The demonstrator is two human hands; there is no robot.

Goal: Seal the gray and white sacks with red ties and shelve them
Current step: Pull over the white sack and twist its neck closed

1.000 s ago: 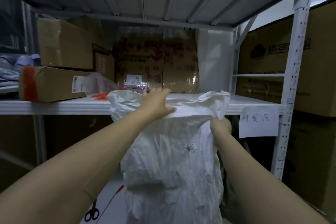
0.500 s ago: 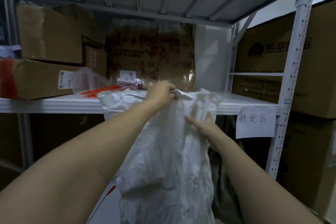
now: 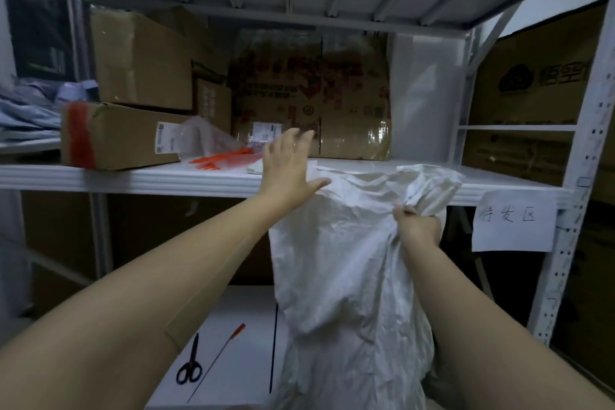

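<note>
A crumpled white sack (image 3: 346,270) stands upright in front of the white metal shelf (image 3: 133,178), its mouth level with the shelf edge. My right hand (image 3: 416,226) is shut on the bunched neck of the sack at its right side. My left hand (image 3: 288,166) is open with fingers spread, above the shelf edge to the left of the sack's mouth, thumb near the sack's rim. A bundle of red ties (image 3: 221,160) lies in a clear plastic bag on the shelf, just left of my left hand. One loose red tie (image 3: 219,359) lies on the white surface below.
Cardboard boxes (image 3: 119,140) fill the shelf's left and back, with a large wrapped box (image 3: 312,96) behind my left hand. Black scissors (image 3: 190,366) lie on the low white surface. A paper label (image 3: 514,226) hangs from the shelf edge at right. More cartons stand at far right.
My left hand let go of the sack's mouth and moved up and left, opening over the shelf. My right hand closed on the gathered neck of the sack.
</note>
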